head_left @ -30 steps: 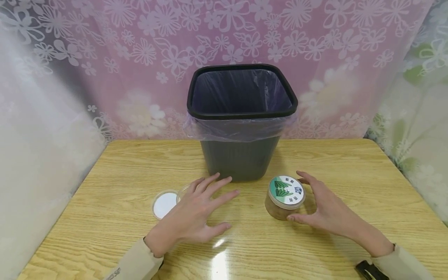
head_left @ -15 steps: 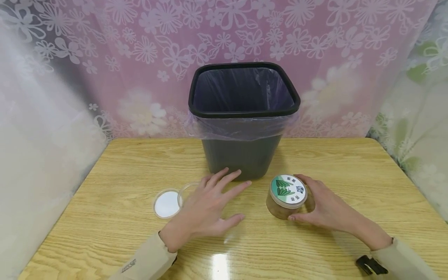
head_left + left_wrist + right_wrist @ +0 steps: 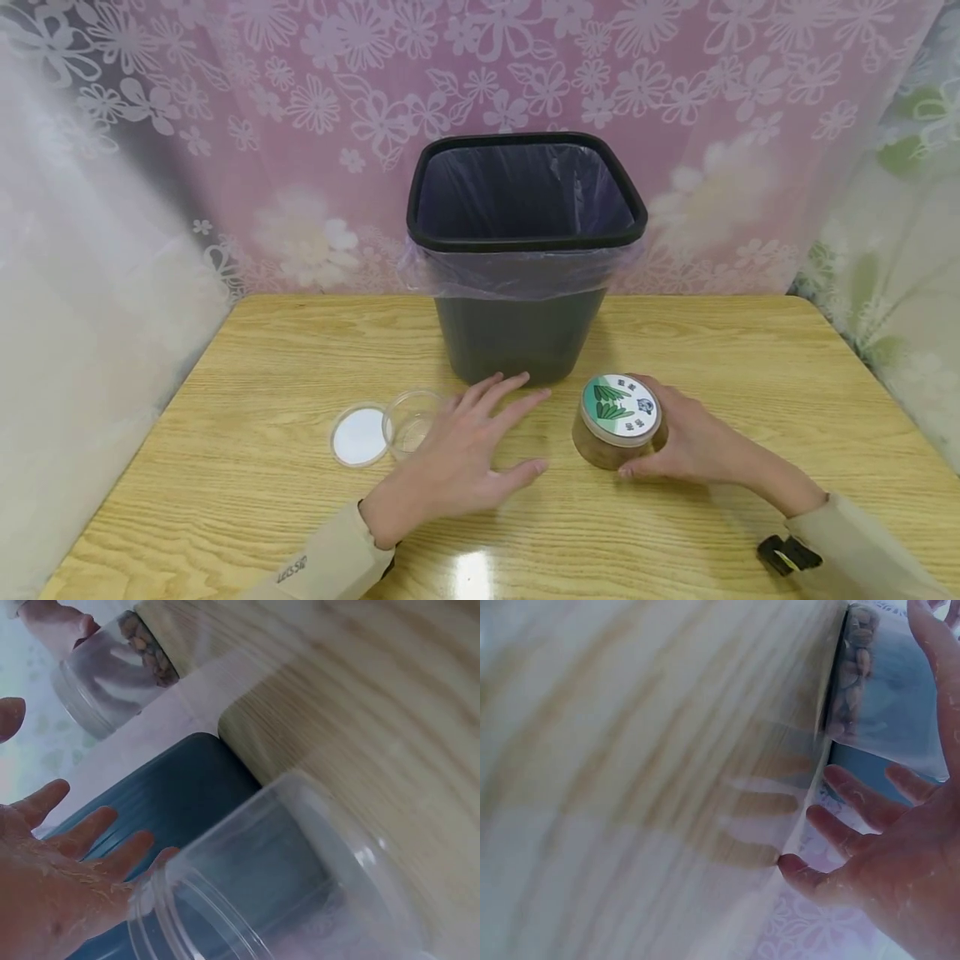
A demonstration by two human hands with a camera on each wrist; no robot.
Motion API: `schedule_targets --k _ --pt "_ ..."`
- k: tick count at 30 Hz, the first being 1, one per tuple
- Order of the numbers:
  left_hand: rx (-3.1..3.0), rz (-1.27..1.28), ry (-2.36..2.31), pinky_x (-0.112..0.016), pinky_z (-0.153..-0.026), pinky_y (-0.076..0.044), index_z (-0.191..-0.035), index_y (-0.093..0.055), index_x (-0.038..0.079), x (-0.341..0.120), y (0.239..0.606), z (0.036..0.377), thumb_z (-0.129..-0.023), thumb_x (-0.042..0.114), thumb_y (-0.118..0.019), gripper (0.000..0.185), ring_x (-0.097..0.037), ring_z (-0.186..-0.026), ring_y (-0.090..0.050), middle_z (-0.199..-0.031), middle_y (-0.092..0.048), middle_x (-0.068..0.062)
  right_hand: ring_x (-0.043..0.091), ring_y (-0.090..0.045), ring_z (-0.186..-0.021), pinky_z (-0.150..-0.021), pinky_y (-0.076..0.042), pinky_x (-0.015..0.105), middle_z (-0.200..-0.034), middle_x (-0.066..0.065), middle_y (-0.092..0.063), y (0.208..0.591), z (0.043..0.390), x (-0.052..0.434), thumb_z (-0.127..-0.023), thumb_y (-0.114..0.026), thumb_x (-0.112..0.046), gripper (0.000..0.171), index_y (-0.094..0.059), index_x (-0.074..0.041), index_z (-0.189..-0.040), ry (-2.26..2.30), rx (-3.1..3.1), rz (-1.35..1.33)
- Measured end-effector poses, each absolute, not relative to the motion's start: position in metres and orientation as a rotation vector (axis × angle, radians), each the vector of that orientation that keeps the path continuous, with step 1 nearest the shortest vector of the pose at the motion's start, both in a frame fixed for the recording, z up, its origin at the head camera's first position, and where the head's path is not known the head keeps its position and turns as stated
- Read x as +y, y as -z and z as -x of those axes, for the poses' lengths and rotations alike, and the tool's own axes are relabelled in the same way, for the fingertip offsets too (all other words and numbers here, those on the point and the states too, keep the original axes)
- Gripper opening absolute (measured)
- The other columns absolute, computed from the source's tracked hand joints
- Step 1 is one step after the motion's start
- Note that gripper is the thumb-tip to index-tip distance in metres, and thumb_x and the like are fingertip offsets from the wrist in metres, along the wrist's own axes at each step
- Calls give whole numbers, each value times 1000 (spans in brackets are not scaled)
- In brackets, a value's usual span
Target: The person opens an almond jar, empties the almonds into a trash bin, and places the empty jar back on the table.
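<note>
While right hand (image 3: 693,446) cupped the full jar (image 3: 617,421), left hand (image 3: 457,462) lay flat, holding nothing; best gripped the jar low, lid (image 3: 619,406) level.

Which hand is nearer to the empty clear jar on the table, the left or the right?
The left. The left hand lies flat right beside the empty clear jar, fingers spread. The right hand is farther to the right, holding the filled jar with the green label.
</note>
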State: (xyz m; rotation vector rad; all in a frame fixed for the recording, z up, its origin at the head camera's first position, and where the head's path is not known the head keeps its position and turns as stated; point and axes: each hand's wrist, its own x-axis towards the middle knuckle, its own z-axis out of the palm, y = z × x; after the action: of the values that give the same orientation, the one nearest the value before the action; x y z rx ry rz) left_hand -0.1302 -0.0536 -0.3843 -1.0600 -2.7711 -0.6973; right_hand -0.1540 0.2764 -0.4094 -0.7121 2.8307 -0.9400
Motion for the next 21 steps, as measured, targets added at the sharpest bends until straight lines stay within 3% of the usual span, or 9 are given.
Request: schedule_targets --k 10,21 --pt "-2824 1019 811 -63 -115 -38 -160 -31 37 -52 384 126 -97 56 -57 70 -33 -152 -35 -166 -34 -2 6 -60 -118 -97 -54 35 -131 -8 -64 415 165 278 -67 -95 -45 98 -46 -20 -147 994 2748 715" --pt "-2837 1018 881 -58 -116 -40 -161 -29 33 -55 387 126 -99 55 -56 71 -27 -151 -38 -166 -35 0 2 -64 -108 -91 -56 27 -120 -13 -65 412 168 277 -65 -97 -38 90 -46 -25 -137 1010 2758 825"
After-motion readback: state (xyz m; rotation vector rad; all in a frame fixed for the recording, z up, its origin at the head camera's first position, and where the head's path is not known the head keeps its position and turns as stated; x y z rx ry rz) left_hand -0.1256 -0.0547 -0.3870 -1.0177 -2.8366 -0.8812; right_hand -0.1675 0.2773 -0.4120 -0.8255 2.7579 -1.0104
